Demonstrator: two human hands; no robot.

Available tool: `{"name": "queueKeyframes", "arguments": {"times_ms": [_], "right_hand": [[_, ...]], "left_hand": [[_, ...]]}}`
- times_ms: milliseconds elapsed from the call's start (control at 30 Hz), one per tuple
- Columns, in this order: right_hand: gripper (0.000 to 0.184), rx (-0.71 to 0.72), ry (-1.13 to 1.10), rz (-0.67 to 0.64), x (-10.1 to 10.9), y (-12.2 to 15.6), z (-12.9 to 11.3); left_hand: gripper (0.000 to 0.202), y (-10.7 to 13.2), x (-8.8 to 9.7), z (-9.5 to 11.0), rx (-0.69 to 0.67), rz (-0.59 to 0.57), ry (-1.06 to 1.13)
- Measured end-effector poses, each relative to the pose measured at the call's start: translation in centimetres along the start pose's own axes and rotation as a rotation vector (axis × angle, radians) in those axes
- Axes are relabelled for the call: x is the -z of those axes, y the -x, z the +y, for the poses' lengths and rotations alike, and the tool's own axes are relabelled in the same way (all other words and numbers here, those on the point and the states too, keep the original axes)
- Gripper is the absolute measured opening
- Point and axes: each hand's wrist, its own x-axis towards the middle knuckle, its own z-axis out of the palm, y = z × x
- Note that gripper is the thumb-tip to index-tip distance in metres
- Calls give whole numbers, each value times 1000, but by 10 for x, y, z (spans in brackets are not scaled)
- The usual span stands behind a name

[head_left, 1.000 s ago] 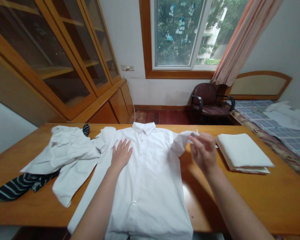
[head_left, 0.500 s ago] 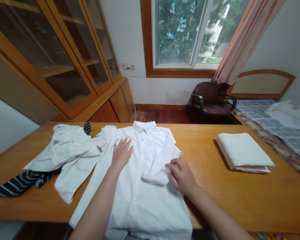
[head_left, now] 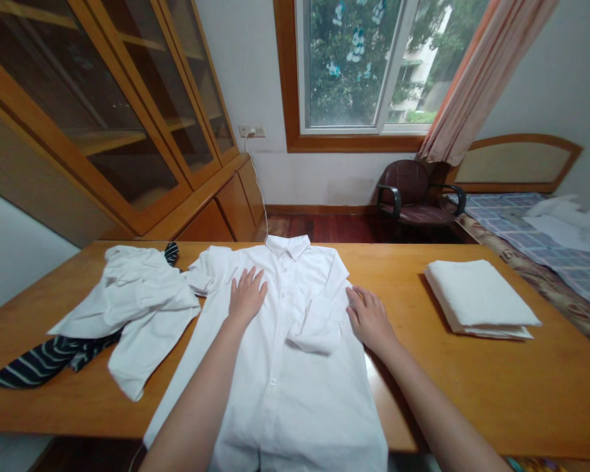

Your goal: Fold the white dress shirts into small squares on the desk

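A white button-up shirt [head_left: 295, 387] lies front up on the table, its collar at the far edge and its lower end at the near edge. Its sleeve on the right [head_left: 319, 324] is folded inward over the front. My left hand [head_left: 247, 296] rests flat on the chest of the shirt, left of the buttons, fingers spread. At the shirt's right side edge is my right hand [head_left: 371, 316], its fingers slightly bent and apart, touching the cloth edge. The left sleeve [head_left: 207, 269] is bunched near the shoulder, beside another crumpled white garment [head_left: 137, 288].
Under the crumpled garment lies a black-and-white striped cloth [head_left: 34, 362]. A folded white cloth stack [head_left: 479, 295] sits on the right of the wooden table [head_left: 447, 393]. Beyond are a glass-fronted cabinet [head_left: 187, 183], an office chair [head_left: 410, 190] and a bed [head_left: 560, 226].
My right hand has moved from the folded sleeve up and right to the shirt's side edge. The folded sleeve lies flatter, and the shirt and left hand have shifted slightly right.
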Motion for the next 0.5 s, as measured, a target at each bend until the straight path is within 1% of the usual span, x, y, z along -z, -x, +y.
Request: {"name": "queueKeyframes", "arguments": {"times_ms": [100,167,233,300,333,367,433,467,500], "right_hand": [[47,-32,40,10,-2,-8,18],[48,-48,52,19,-2,-11,27],[48,-59,58,24,-1,-12,34],[50,-82,66,30,0,-12,40],[51,-101,74,36,0,-12,42],[51,-122,84,46,0,-12,45],[52,-156,106,65,-1,-12,49],[51,-166,116,71,-1,-12,51],[51,-172,123,76,-1,-12,53]], "left_hand": [[44,-5,3,10,-48,11,133],[38,0,9,26,-136,38,264],[32,13,18,50,-287,54,404],[31,33,29,80,-464,3,517],[32,43,34,95,-535,-33,536],[35,53,38,110,-600,-69,536],[50,70,42,136,-690,-118,489],[53,76,42,146,-719,-118,463],[48,80,41,153,-738,-112,447]]}}
